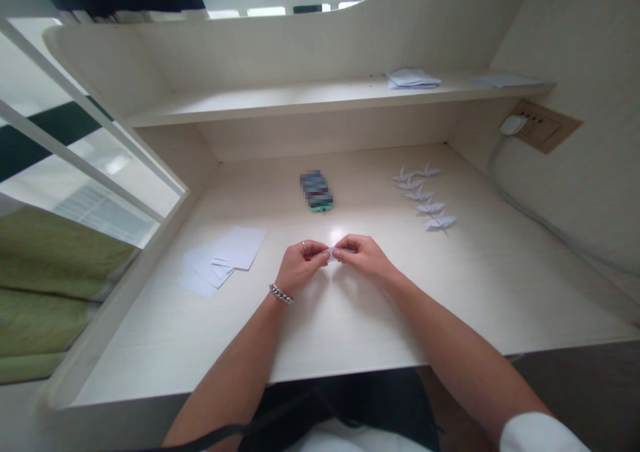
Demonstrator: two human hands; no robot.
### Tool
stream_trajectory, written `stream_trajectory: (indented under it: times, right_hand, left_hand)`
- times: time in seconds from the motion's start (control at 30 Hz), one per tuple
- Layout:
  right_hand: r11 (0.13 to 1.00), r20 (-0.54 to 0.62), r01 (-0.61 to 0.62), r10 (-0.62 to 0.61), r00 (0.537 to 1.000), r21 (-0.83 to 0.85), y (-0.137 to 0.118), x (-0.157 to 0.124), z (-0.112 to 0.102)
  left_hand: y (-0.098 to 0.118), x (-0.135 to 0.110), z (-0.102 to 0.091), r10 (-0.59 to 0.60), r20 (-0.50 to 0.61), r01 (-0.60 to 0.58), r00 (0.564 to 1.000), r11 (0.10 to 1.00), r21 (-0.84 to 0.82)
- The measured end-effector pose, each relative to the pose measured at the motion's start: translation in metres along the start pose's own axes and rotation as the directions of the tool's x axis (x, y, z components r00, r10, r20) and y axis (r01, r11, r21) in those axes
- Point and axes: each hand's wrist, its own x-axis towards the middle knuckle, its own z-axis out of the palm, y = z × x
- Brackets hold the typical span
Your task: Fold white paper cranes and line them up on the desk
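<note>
Between my two hands is a small folded piece of white paper (331, 254), held just above the desk. My left hand (303, 263), with a ring and a chain bracelet, pinches its left end between thumb and fingers. The right end sits in the closed thumb and fingers of my right hand (363, 255). Most of the paper is hidden by the fingers. To the right, several folded white paper cranes (424, 199) stand in a group. On the left lie loose white paper sheets (245, 247), overlapping one another.
A phone-like object (317, 191), blurred out, with a green edge lies beyond my hands on the desk (165, 345). Folded papers (412, 79) rest on the shelf (280, 102) above. A white plug (513, 125) sits in the wall socket, its cable (540, 222) running down the right side.
</note>
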Motion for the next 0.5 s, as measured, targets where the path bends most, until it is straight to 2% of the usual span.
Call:
stream_trajectory:
  times: [0.17, 0.37, 0.5]
  right_hand:
    - [0.998, -0.022, 0.047, -0.047, 0.999, 0.032, -0.0003, -0.0008, 0.0011]
    - [0.995, 0.014, -0.023, 0.022, 1.0, 0.093, 0.0023, -0.0017, 0.0006]
    - [0.977, 0.043, -0.084, 0.077, 0.996, 0.195, 0.0006, -0.0024, 0.0011]
  left_hand:
    - [0.0008, 0.0001, 0.0027, -0.004, -0.006, 0.004, 1.0, 1.0, -0.021]
    - [0.0033, -0.0008, 0.0037, -0.003, -0.004, 0.003, 1.0, 1.0, -0.023]
    - [0.0043, -0.0012, 0.0032, -0.012, -0.003, 0.012, 1.0, 0.999, -0.048]
